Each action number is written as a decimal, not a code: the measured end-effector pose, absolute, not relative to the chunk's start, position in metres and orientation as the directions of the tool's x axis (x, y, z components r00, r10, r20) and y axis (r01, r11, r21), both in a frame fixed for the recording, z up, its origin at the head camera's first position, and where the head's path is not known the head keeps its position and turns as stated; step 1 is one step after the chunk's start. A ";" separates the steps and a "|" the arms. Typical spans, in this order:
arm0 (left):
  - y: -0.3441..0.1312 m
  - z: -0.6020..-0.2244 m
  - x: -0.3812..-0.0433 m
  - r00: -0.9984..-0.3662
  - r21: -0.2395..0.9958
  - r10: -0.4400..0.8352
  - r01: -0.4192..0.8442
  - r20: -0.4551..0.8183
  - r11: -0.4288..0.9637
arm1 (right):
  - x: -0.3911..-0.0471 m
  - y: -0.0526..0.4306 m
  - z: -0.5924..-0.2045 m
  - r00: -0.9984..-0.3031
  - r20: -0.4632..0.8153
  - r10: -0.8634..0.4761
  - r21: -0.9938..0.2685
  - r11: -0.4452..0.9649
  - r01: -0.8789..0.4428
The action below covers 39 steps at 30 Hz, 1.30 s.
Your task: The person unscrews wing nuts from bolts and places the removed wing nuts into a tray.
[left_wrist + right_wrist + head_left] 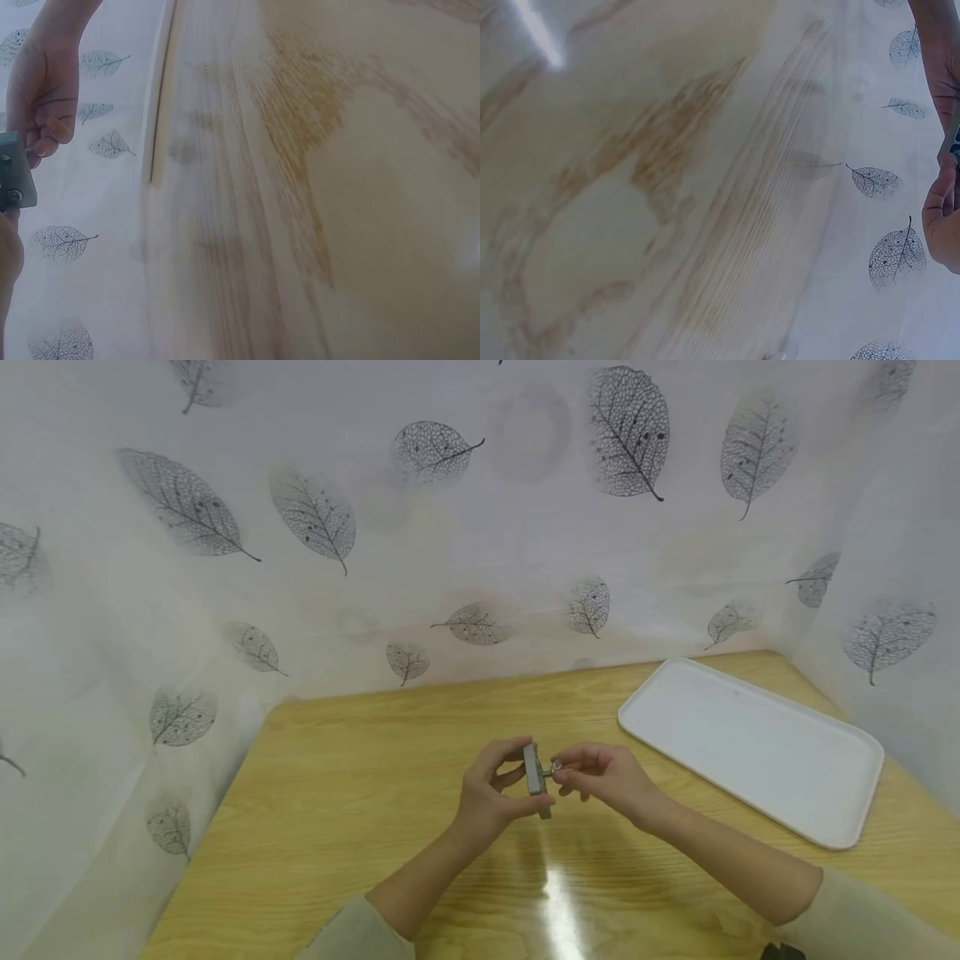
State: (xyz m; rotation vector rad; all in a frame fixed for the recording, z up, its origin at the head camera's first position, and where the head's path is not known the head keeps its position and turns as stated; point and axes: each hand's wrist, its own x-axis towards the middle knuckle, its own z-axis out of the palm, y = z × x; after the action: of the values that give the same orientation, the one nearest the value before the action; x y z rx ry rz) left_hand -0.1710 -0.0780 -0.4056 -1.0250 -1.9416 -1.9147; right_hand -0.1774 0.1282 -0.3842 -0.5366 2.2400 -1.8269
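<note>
A small grey rectangular metal block is held above the table by my left hand, fingers on its upper end and thumb lower down. The left wrist view shows holes in the block and a round screw-like part near its lower edge. From its right side sticks a short silvery shank with a looped head, which my right hand pinches between thumb and fingers. Whether the shank is threaded is too small to tell. In the right wrist view the block is mostly cut off by the frame's edge.
A white rectangular tray with a raised rim lies at the right of the wooden table. Leaf-patterned cloth stands behind and beside the table. A small dark object shows at the bottom edge near the right sleeve.
</note>
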 end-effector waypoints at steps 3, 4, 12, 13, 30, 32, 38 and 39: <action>-0.078 -0.406 -0.171 -0.732 0.787 0.312 0.610 0.605 -0.095 | -0.178 0.128 -0.387 -0.910 0.103 -0.401 -0.961 0.197 -0.196; -0.078 -0.406 -0.171 -0.733 0.787 0.312 0.609 0.604 -0.094 | -0.178 0.129 -0.388 -0.908 0.118 -0.402 -0.955 0.204 -0.215; -0.079 -0.406 -0.170 -0.734 0.788 0.314 0.609 0.602 -0.086 | -0.178 0.129 -0.389 -0.877 0.261 -0.404 -0.912 0.195 -0.361; -0.079 -0.406 -0.170 -0.731 0.785 0.313 0.614 0.606 -0.085 | -0.177 0.129 -0.389 -0.877 0.269 -0.397 -0.904 0.210 -0.372; -0.078 -0.404 -0.168 -0.761 0.808 0.296 0.584 0.577 -0.073 | -0.181 0.132 -0.387 -0.947 0.089 -0.310 -0.983 0.128 -0.134; -0.078 -0.404 -0.167 -0.769 0.816 0.295 0.573 0.566 -0.071 | -0.183 0.134 -0.385 -0.950 0.055 -0.307 -0.984 0.147 -0.104; -0.076 -0.402 -0.166 -0.775 0.821 0.294 0.567 0.560 -0.070 | -0.186 0.136 -0.379 -0.929 -0.065 -0.364 -0.982 0.188 -0.005; -0.076 -0.402 -0.166 -0.774 0.820 0.294 0.568 0.561 -0.071 | -0.186 0.136 -0.379 -0.923 -0.083 -0.375 -0.982 0.189 0.011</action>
State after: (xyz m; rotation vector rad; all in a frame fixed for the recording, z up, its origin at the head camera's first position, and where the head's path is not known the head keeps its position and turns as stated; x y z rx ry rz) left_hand -0.1658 -0.0761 -0.4020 -0.9435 -1.9870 -1.9404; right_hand -0.1862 0.1363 -0.3788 -0.3453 2.1655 -1.7917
